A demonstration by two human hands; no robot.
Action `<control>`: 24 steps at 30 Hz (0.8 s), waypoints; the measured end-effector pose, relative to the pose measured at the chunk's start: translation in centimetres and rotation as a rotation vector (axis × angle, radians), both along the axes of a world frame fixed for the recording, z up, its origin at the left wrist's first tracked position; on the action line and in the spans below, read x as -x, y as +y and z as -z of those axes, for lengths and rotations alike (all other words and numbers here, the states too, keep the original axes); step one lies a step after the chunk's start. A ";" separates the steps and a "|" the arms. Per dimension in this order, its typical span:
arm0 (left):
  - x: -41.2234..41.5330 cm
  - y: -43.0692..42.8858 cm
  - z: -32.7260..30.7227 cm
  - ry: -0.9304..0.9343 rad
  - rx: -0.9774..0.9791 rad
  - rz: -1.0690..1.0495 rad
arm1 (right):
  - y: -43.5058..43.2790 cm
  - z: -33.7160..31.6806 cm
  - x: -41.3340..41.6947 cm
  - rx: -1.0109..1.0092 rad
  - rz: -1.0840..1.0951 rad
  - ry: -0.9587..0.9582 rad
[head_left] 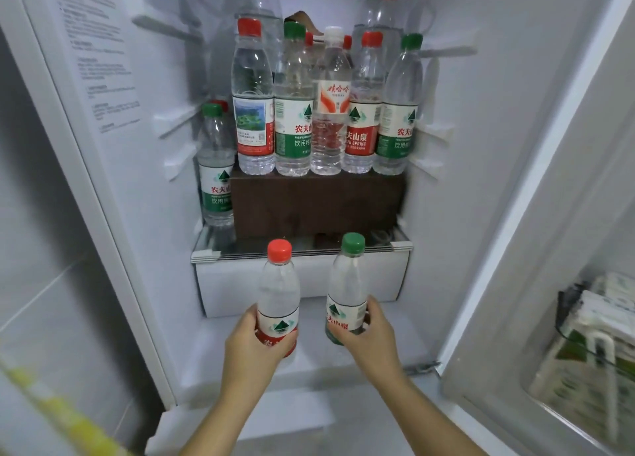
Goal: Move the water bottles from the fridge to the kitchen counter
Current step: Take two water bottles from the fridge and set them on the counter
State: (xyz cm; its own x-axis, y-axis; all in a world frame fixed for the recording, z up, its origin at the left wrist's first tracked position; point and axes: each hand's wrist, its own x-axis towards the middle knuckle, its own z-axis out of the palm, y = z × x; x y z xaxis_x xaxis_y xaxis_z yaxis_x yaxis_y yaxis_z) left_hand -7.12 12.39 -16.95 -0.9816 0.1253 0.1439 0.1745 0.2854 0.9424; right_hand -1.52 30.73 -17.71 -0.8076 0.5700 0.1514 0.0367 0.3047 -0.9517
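Hands come first, both reaching into the open fridge (481, 146) with forearms stretched forward from the bottom edge of the view. The left hand (256, 344) is wrapped around the lower half of a red-capped bottle (278, 292), fingers curled over its red label, thumb on the near side; the bottle stands upright in the fist. The right hand (369, 333) is clasped the same way round the lower part of a green-capped bottle (347, 283), which leans slightly to the left. The two held bottles sit close together but apart, in front of the white drawer (302, 276) below the glass shelf (299, 247).

Farther in, a dark brown box (316, 204) rests on that shelf, filling most of its width. Along the box's front edge stands a row of five bottles (326, 111), touching side by side: red cap, green cap, white cap, red cap, green cap. More caps show behind them, and two large clear bottles rise at the back. At the shelf's left edge, beside the box, stands a smaller green-capped bottle (215, 166). Stacked cartons (591, 335) fill the door's bin at the right.
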 end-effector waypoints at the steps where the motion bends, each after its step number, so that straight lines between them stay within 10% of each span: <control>1: 0.1 0.0 0.3 -0.005 0.006 -0.002 | 0.1 0.5 0.0 -0.015 -0.006 -0.018; 24: 0.0 0.1 1.1 -0.054 -0.096 0.091 | 1.4 1.6 0.0 0.147 -0.223 0.027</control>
State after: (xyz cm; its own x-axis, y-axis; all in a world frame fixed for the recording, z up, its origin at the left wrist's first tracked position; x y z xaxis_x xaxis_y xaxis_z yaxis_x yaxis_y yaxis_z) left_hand -7.07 12.52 -18.07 -0.9735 0.2025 0.1063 0.1435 0.1785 0.9734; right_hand -1.56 32.13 -19.31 -0.9125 0.3959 0.1033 -0.0420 0.1607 -0.9861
